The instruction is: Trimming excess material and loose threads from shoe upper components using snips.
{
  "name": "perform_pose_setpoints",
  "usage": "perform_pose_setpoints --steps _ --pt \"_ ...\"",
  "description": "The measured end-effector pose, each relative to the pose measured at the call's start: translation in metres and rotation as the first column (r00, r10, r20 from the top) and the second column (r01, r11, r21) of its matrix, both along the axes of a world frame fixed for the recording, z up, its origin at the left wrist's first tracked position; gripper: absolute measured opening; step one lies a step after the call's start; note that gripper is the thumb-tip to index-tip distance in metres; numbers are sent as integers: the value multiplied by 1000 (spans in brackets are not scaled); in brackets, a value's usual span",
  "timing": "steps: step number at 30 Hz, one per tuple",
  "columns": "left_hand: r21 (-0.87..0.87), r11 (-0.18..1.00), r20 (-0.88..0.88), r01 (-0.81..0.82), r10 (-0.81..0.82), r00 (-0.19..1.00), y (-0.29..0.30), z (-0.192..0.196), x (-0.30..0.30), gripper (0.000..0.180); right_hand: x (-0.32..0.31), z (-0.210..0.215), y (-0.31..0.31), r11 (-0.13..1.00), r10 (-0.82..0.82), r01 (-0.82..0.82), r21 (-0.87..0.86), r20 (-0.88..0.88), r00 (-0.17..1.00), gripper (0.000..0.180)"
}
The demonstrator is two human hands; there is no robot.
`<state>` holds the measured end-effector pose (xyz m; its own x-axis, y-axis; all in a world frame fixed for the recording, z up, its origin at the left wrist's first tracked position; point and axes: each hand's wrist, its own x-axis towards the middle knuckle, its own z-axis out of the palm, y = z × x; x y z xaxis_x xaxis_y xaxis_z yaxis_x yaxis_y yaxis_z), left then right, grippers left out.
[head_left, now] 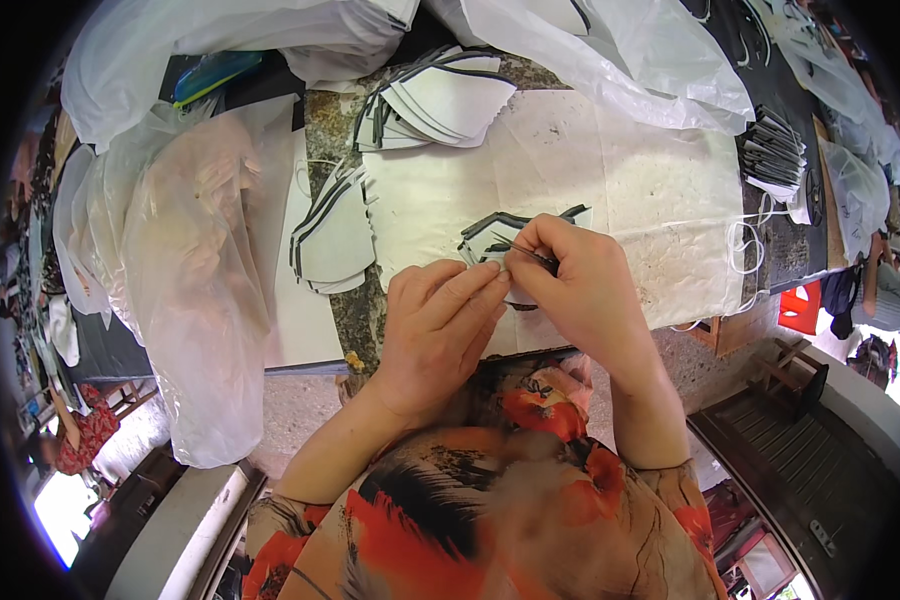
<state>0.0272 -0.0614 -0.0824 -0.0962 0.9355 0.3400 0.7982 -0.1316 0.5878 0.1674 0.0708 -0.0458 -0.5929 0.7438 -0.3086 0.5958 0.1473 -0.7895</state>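
Near the front edge of the table, my left hand pinches a white fabric piece with black edging, its fingertips pressed on the near part. My right hand is closed around a small dark tool with thin pointed tips, either thread snips or tweezers; I cannot tell which. Its tips rest close to the piece, just beyond my left fingertips. Both hands meet over the piece and cover much of it. Beneath them lies a creased off-white sheet.
Fanned stacks of similar black-edged white pieces lie at the back and the left. Clear plastic bags cover the left side, another bag the back. A dark bundle and white cord are at right.
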Motion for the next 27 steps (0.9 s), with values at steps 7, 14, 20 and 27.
perform_pose_setpoints --steps 7,14,20,27 --pt "-18 1000 -4 -2 2 1000 -1 0 0 31 -2 -2 -1 998 -13 13 55 3 1000 13" --pt "-11 999 -49 -33 32 998 -2 -1 1 30 -3 -4 -3 997 -30 31 64 -8 1000 13" --pt "-56 998 -86 -22 17 996 -2 -2 0 37 0 -2 -1 997 -6 6 76 0 1000 13" --pt "-67 997 -144 -38 28 989 1 1 0 29 8 8 5 998 -68 68 -5 18 997 18"
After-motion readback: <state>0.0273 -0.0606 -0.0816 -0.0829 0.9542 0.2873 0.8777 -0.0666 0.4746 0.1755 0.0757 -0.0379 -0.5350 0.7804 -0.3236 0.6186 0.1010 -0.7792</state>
